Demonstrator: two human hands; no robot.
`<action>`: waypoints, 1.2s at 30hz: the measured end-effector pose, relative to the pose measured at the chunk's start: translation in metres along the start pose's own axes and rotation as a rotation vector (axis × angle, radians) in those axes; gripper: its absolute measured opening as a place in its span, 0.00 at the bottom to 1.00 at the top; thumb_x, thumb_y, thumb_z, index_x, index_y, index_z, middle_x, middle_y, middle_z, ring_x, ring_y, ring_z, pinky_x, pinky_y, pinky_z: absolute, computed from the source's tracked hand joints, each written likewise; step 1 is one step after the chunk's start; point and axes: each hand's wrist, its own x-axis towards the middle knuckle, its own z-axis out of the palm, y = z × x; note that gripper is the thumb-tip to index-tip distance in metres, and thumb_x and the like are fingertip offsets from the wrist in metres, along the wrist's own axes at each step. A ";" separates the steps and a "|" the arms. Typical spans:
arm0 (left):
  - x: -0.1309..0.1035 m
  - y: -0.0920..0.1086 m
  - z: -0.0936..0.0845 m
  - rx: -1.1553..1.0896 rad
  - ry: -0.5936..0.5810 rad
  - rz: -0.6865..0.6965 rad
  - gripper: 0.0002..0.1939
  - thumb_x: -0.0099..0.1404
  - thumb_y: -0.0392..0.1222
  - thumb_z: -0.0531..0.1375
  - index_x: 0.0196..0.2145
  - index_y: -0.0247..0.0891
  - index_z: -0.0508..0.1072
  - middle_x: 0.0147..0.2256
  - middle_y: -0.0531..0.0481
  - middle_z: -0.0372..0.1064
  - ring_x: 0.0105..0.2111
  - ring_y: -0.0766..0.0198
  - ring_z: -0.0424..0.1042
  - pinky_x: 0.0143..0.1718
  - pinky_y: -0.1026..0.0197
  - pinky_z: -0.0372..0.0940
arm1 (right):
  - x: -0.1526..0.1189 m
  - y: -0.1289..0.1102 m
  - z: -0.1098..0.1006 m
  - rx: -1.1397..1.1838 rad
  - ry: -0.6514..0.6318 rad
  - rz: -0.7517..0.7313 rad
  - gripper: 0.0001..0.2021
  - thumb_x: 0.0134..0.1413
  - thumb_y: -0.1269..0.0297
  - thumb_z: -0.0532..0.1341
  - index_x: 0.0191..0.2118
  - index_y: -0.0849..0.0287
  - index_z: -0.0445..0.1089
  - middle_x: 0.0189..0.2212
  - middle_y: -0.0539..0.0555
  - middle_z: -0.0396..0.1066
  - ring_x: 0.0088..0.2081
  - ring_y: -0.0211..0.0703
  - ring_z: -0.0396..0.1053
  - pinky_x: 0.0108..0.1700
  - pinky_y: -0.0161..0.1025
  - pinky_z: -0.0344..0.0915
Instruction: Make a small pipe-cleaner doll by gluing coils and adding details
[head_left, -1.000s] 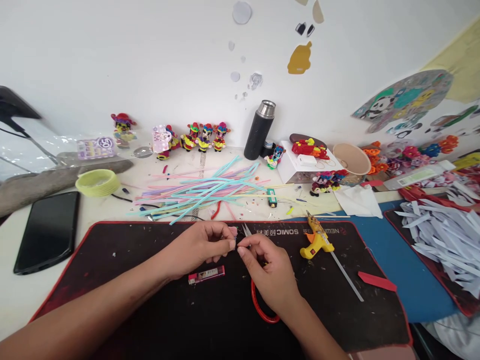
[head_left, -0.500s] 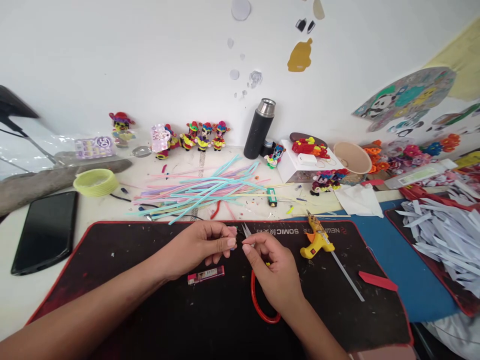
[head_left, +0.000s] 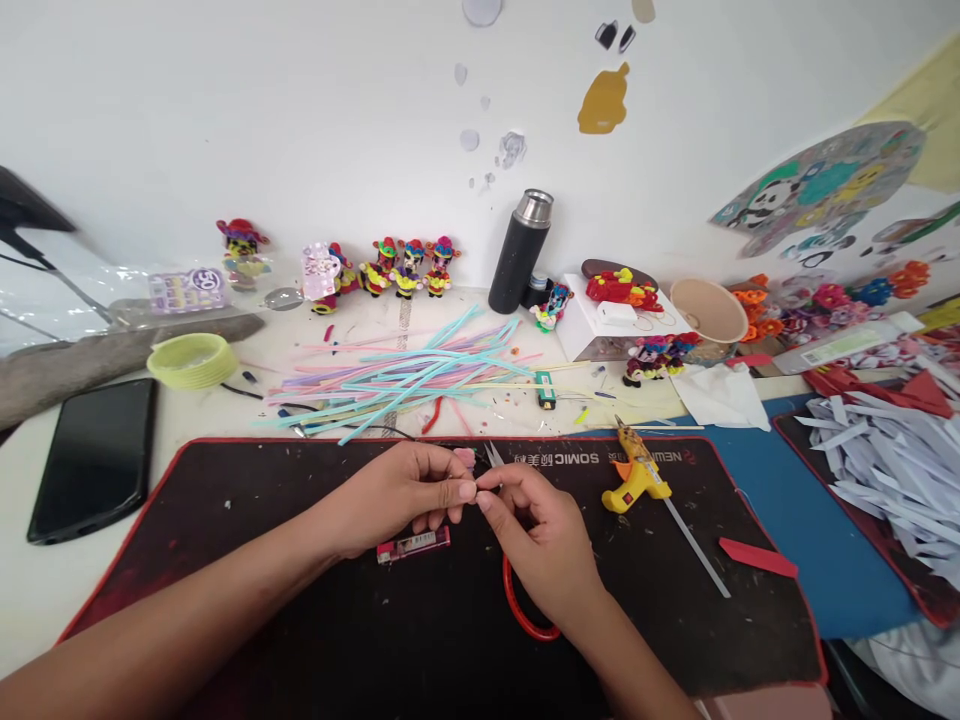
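My left hand (head_left: 420, 488) is closed in a pinch on a small pink piece (head_left: 465, 458), which shows above its fingers. The fingertips of my right hand (head_left: 529, 520) are pinched together and meet those of my left; what they hold, if anything, is too small to make out. Red-handled scissors (head_left: 517, 610) lie partly under my right hand, blades pointing up and away. A pink lighter (head_left: 415, 546) rests on the black mat (head_left: 300, 640) just below my left hand.
A yellow glue gun (head_left: 636, 485) lies on the mat's right side. Pastel pipe cleaners (head_left: 405, 375) are heaped behind the mat. A black phone (head_left: 94, 460) is at the left, a black flask (head_left: 519, 255) at the back, and paper strips (head_left: 885, 470) at the far right.
My hands have come together: the right fingertips moved left and now touch the left ones. The view has shifted slightly.
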 end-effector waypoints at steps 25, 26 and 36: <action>-0.002 0.005 0.001 -0.008 0.049 -0.002 0.20 0.61 0.58 0.71 0.33 0.37 0.78 0.25 0.56 0.69 0.22 0.70 0.60 0.23 0.67 0.55 | -0.002 0.005 -0.002 0.175 0.038 0.145 0.11 0.68 0.55 0.63 0.41 0.57 0.75 0.20 0.42 0.58 0.20 0.35 0.55 0.21 0.33 0.51; -0.002 0.005 0.001 -0.002 0.051 -0.004 0.20 0.61 0.58 0.71 0.33 0.36 0.78 0.25 0.56 0.69 0.23 0.70 0.60 0.23 0.67 0.55 | -0.002 0.005 -0.002 0.189 0.033 0.166 0.12 0.68 0.53 0.63 0.41 0.56 0.75 0.20 0.42 0.58 0.19 0.35 0.55 0.21 0.33 0.51; -0.004 0.008 0.002 0.062 0.057 -0.006 0.21 0.61 0.58 0.70 0.33 0.35 0.79 0.25 0.55 0.69 0.22 0.70 0.58 0.24 0.65 0.53 | 0.000 0.004 0.003 0.339 -0.048 0.219 0.15 0.66 0.49 0.66 0.42 0.56 0.74 0.19 0.41 0.59 0.17 0.32 0.53 0.18 0.30 0.50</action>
